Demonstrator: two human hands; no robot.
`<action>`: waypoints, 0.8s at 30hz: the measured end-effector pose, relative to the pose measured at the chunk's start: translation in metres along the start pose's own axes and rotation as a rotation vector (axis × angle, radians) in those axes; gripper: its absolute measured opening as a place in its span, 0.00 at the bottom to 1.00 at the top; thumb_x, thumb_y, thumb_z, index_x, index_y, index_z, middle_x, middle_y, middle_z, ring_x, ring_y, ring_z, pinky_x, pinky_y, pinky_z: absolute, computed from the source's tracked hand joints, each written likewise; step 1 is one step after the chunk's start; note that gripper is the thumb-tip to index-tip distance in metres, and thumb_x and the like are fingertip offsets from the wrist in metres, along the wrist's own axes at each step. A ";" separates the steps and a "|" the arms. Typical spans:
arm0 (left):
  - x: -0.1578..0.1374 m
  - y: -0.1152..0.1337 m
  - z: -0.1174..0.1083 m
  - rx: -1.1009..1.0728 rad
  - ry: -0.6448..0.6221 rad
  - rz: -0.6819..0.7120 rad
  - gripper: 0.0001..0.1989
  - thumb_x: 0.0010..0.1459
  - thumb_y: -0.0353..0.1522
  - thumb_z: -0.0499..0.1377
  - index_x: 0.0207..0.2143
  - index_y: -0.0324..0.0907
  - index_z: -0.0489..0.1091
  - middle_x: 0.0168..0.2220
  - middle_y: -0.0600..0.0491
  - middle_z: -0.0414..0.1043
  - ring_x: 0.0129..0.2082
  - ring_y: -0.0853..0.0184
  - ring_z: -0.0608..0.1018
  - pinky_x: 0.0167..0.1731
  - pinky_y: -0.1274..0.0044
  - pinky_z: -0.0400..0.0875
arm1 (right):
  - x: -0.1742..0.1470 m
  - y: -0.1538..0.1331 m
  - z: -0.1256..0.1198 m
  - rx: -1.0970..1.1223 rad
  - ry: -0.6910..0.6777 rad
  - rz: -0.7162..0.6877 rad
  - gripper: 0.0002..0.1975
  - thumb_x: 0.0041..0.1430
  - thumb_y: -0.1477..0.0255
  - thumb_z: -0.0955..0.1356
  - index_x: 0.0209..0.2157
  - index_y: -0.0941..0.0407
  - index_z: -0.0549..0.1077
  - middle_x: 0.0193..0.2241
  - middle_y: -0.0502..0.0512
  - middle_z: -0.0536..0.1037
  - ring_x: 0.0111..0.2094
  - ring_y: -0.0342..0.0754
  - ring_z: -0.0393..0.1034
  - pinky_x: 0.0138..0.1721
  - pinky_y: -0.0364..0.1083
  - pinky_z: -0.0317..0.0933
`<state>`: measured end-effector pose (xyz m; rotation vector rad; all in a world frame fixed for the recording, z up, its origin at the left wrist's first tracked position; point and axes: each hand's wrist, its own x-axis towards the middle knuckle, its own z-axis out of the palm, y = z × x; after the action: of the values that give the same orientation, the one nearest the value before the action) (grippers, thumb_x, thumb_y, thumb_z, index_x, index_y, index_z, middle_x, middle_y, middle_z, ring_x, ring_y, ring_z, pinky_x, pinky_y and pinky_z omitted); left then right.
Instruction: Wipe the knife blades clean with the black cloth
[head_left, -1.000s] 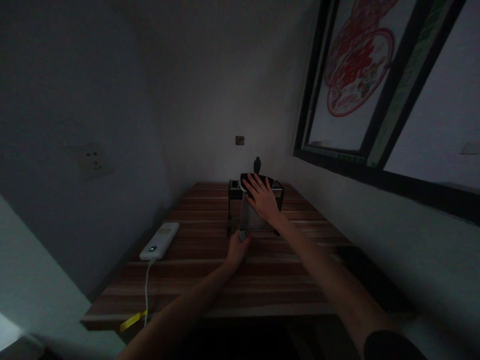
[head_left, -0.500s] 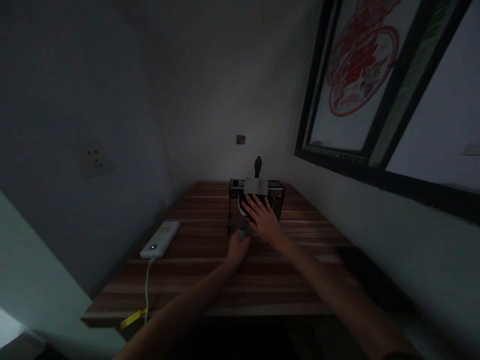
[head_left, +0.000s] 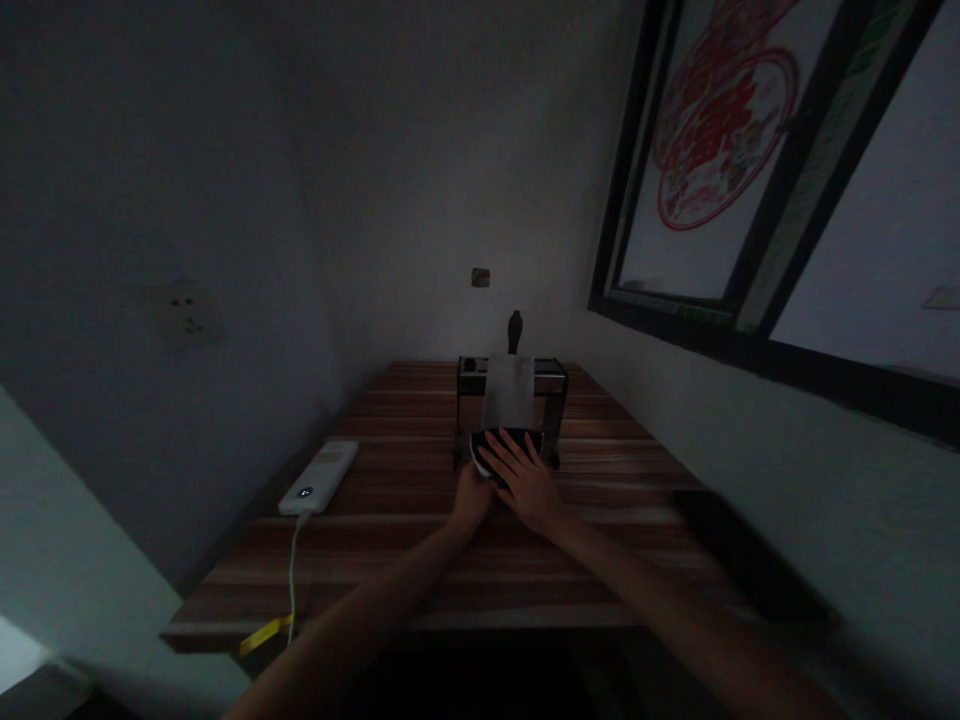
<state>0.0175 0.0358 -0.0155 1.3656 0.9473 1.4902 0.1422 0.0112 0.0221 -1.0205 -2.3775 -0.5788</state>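
A small metal stand sits far back on the striped wooden table, with a pale plate sloping down from its top bar toward me. My right hand lies palm down over a dark block with a pale edge at the plate's lower end, fingers spread across it. My left hand is closed at the foot of the plate, touching my right hand. A black knob stands up behind the stand. The room is very dim and fine detail is lost.
A white power bank lies at the left, its cable running off the near edge past a yellow tag. A flat dark object lies at the table's right. Walls close in left and behind; a window frame is on the right.
My right hand has slid the dark block down the sloping plate from the top of the stand to its foot, uncovering the plate. My left hand stayed at the base.
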 end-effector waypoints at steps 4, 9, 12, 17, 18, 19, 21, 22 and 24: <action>0.000 -0.001 -0.001 0.005 0.002 -0.001 0.20 0.37 0.20 0.52 0.37 0.35 0.70 0.38 0.46 0.75 0.39 0.62 0.75 0.42 0.72 0.68 | -0.001 -0.001 0.001 0.003 0.005 0.008 0.29 0.59 0.71 0.59 0.60 0.52 0.45 0.62 0.51 0.45 0.62 0.50 0.32 0.59 0.61 0.35; 0.001 0.000 0.000 0.049 0.018 -0.014 0.18 0.38 0.20 0.52 0.35 0.34 0.70 0.37 0.46 0.75 0.38 0.62 0.75 0.41 0.72 0.68 | 0.001 0.002 0.000 -0.005 0.010 0.000 0.28 0.59 0.70 0.59 0.60 0.51 0.46 0.62 0.50 0.45 0.62 0.49 0.33 0.59 0.60 0.35; 0.002 -0.001 0.001 0.065 0.059 -0.020 0.16 0.41 0.22 0.53 0.36 0.34 0.69 0.36 0.46 0.75 0.37 0.64 0.75 0.40 0.74 0.68 | 0.006 0.006 -0.001 -0.006 0.015 -0.002 0.29 0.58 0.71 0.60 0.60 0.51 0.46 0.62 0.50 0.45 0.62 0.49 0.32 0.59 0.60 0.35; 0.003 -0.006 0.002 0.126 0.039 0.009 0.10 0.47 0.29 0.55 0.34 0.35 0.68 0.32 0.49 0.74 0.31 0.68 0.73 0.33 0.78 0.67 | 0.020 0.014 -0.005 -0.016 0.052 0.033 0.28 0.58 0.70 0.59 0.60 0.51 0.46 0.62 0.50 0.44 0.62 0.49 0.33 0.59 0.60 0.34; 0.004 -0.007 0.002 0.147 0.035 0.018 0.10 0.48 0.30 0.54 0.34 0.36 0.68 0.31 0.50 0.73 0.30 0.69 0.72 0.32 0.79 0.66 | 0.023 0.016 -0.007 -0.020 0.060 0.038 0.28 0.59 0.70 0.58 0.60 0.51 0.47 0.62 0.50 0.44 0.62 0.49 0.33 0.59 0.60 0.33; 0.004 -0.007 0.002 0.165 0.033 0.027 0.10 0.48 0.30 0.54 0.34 0.36 0.68 0.30 0.51 0.72 0.29 0.70 0.71 0.32 0.79 0.66 | 0.027 0.018 -0.008 -0.024 0.068 0.044 0.27 0.59 0.70 0.58 0.60 0.51 0.47 0.62 0.49 0.45 0.62 0.49 0.33 0.59 0.59 0.33; 0.004 -0.008 0.002 0.183 0.028 0.043 0.10 0.48 0.30 0.54 0.35 0.37 0.67 0.29 0.54 0.71 0.28 0.71 0.70 0.31 0.80 0.65 | 0.034 0.023 -0.011 -0.032 0.086 0.055 0.26 0.60 0.69 0.57 0.60 0.50 0.47 0.62 0.49 0.45 0.62 0.49 0.33 0.59 0.59 0.32; 0.004 -0.008 0.002 0.189 0.029 0.045 0.10 0.48 0.29 0.54 0.35 0.37 0.67 0.29 0.55 0.70 0.27 0.72 0.70 0.31 0.81 0.64 | 0.038 0.026 -0.013 -0.036 0.095 0.060 0.26 0.60 0.69 0.57 0.60 0.50 0.48 0.62 0.49 0.46 0.62 0.48 0.34 0.59 0.59 0.32; 0.004 -0.010 0.002 0.210 0.033 0.030 0.09 0.47 0.28 0.53 0.33 0.38 0.67 0.25 0.57 0.68 0.24 0.73 0.68 0.28 0.82 0.63 | 0.046 0.033 -0.015 -0.044 0.115 0.067 0.26 0.60 0.69 0.57 0.59 0.51 0.48 0.62 0.49 0.46 0.62 0.48 0.34 0.59 0.59 0.32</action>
<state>0.0204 0.0431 -0.0237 1.5133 1.1346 1.4721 0.1430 0.0485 0.0673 -1.0522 -2.2314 -0.6498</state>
